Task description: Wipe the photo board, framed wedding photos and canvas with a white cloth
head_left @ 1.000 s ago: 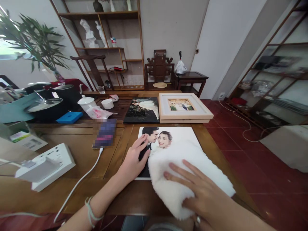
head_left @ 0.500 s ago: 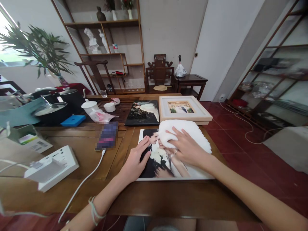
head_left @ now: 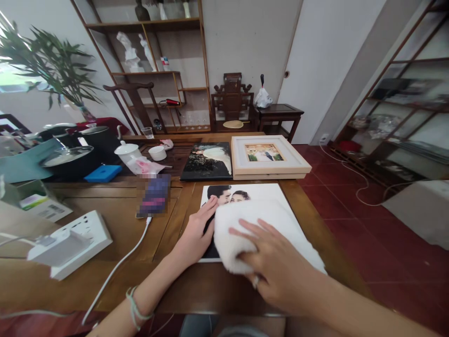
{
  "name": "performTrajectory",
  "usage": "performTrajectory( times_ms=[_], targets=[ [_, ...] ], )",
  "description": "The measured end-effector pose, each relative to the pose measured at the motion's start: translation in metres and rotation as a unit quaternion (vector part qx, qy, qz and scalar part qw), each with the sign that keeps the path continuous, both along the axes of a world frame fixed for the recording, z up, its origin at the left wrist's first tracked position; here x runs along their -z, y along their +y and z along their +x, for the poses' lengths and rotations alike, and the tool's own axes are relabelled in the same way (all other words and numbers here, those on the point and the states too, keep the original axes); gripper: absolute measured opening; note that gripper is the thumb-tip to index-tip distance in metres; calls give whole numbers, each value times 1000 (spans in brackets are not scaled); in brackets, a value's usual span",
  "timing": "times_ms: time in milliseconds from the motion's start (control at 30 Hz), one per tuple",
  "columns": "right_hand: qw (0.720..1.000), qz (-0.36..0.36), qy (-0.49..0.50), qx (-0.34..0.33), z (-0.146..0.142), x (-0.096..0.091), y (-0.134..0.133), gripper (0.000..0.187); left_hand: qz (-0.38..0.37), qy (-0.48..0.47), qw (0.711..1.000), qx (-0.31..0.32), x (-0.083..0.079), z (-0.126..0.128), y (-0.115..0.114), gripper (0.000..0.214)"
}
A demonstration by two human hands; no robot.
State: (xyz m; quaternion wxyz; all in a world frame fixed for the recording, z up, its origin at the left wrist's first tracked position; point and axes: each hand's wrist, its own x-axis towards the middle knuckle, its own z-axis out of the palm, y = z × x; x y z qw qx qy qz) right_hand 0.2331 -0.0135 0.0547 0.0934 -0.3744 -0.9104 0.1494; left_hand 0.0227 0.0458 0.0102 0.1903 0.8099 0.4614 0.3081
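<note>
Photo, right hand: fingers spread over bunched cloth, holding it against the surface;
Photo, left hand: fingers extended, thumb apart; laid on the left side, grasping nothing;
Position: flat on the table, near side; partly covered by cloth;
Wiping: judged under way; top strip uncovered; finished share cannot be told;
Beyond: black print and framed print; no hand on either.

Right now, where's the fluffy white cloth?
In the head view, the white cloth lies over part of the couple's photo, under the fingers of the right hand, just right of the left hand.
</note>
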Motion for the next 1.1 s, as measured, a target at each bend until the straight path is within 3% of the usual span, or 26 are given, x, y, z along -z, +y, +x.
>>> performTrajectory(
  times_ms=[200,333,467,700,800,933,1100],
  targets=[
    [998,47,-6,38,-4,1,71,36,-2,-2,1000,-3,0,0,-1,42],
    [997,73,-5,27,-7,4,95,36,-1,-7,1000,-10,1,1,-1,42],
    [996,86,-8,34,-4,4,76,38,4,-14,1000,-15,1,1,-1,41],
    [998,23,-51,-37,6,2,-16,25,12,-35,999,-24,6,-1,1,38],
    [997,14,-42,-59,12,4,-32,18,11,-32,999,-24,7,-1,1,38],
    [1000,13,-12,-4,20,4,-12,31,3,-14,1000,-18,5,0,0,39],
    [992,86,3,95,20,4,50,34,13,-11,1000,-11,2,-1,-1,40]
  ],
)
